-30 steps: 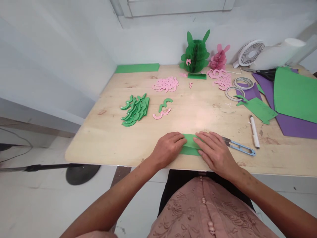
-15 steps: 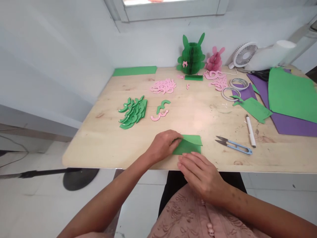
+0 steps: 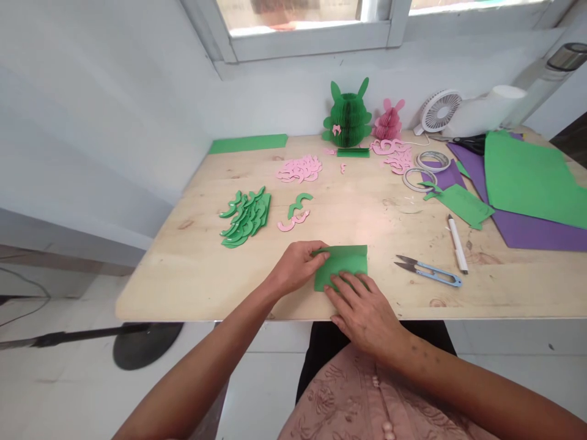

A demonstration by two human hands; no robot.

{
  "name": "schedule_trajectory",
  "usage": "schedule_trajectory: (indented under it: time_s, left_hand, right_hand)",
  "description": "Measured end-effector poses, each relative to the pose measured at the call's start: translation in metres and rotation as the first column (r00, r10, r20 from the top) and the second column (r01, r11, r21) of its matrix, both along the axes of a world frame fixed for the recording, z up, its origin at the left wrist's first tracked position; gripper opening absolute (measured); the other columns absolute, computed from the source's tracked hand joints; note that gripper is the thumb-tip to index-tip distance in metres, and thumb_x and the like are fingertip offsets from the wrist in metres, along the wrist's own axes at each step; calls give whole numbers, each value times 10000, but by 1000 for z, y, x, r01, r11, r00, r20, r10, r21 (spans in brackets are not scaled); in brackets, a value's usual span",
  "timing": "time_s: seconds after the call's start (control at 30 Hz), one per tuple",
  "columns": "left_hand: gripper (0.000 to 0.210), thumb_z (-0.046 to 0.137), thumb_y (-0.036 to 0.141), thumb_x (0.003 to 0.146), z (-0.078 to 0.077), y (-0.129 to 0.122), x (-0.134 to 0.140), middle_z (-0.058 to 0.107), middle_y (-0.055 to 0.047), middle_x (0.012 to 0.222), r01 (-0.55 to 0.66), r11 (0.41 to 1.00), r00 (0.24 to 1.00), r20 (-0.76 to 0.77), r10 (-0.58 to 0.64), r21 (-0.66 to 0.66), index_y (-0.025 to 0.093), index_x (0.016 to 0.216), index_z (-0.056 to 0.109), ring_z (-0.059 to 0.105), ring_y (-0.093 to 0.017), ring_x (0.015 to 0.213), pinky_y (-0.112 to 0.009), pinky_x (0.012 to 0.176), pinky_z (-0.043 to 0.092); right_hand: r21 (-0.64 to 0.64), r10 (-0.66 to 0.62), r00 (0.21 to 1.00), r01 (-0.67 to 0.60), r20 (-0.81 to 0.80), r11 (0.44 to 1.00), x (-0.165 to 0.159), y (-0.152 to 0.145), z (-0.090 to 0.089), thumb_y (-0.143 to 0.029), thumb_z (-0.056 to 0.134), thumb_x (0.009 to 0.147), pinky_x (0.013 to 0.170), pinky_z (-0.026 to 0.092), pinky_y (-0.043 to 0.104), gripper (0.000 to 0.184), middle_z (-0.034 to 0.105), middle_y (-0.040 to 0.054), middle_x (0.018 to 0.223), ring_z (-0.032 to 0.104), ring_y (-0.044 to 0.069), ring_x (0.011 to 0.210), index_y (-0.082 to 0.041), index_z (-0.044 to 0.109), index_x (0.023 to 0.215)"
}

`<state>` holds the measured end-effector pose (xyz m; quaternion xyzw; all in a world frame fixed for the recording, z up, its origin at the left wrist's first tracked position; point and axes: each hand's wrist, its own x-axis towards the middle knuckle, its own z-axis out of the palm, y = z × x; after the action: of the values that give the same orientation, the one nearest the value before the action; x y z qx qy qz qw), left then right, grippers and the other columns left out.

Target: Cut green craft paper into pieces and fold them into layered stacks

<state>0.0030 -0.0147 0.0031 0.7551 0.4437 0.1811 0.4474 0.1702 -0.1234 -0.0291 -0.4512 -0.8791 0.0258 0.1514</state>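
A folded piece of green paper [image 3: 348, 263] lies near the table's front edge. My left hand [image 3: 300, 264] pinches its upper left corner between thumb and fingers. With fingers spread, my right hand [image 3: 364, 311] rests on the paper's lower part. Ahead of the hands are a wavy green paper cutout [image 3: 300, 205] and a wavy pink cutout [image 3: 293, 221]. Blue-handled thread snips [image 3: 428, 271] lie to the right of the paper, beside a white marker [image 3: 457, 244].
Piles of green cutouts [image 3: 247, 217] and pink cutouts [image 3: 300, 168] lie on the left half. At the back stand a green paper rabbit [image 3: 349, 116], a pink one [image 3: 389, 121] and a small fan [image 3: 441, 111]. Tape rolls [image 3: 433, 161] and green sheets [image 3: 532, 177] are right.
The raised upper layer of the green paper now lies back toward its far edge, showing more of the sheet. My right hand has moved up onto the paper. The view has tilted up slightly.
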Motion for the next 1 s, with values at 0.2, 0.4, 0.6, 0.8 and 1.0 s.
schedule_trajectory:
  time_s: [0.2,0.4,0.6,0.8,1.0]
  left_hand:
    - [241,468,331,824,1,0,1,651,17,726,5,999,1000,-29,-4,35,189,835,663,576,-150,691,-245,631,451]
    - [255,467,345,829,2,3,2,643,10,713,17,1000,1000,-8,-17,-6,180,847,661,585,-163,716,-256,652,465]
    - [251,458,318,844,9,-2,4,674,5,781,44,998,998,-40,-42,49,196,882,675,607,-167,764,-256,726,465]
    - [250,445,304,851,6,5,3,669,-5,814,49,999,999,23,-49,-7,179,883,659,602,-167,794,-258,737,464]
    - [230,451,327,825,5,17,4,602,9,701,81,996,997,20,-81,-46,170,754,604,547,-145,683,-247,645,440]
  right_hand:
    - [10,-15,1000,15,3,1000,-5,10,0,-304,529,876,933,379,479,402,584,161,1236,507,297,1106,-100,549,1222]
    - [6,-29,999,29,-16,1000,-8,16,0,-297,567,854,972,364,492,365,570,182,1245,476,312,1173,-102,571,1163]
    - [-9,-46,999,46,9,999,-8,15,1,-309,566,852,1009,346,492,365,530,200,1289,426,314,1242,-109,554,1157]
    - [-36,-32,998,33,46,999,-8,18,10,-317,516,874,988,353,485,403,517,189,1309,428,310,1222,-99,523,1214]
    - [-49,-22,997,25,77,998,-9,22,14,-329,532,862,951,357,482,411,522,163,1313,447,305,1178,-137,527,1226]
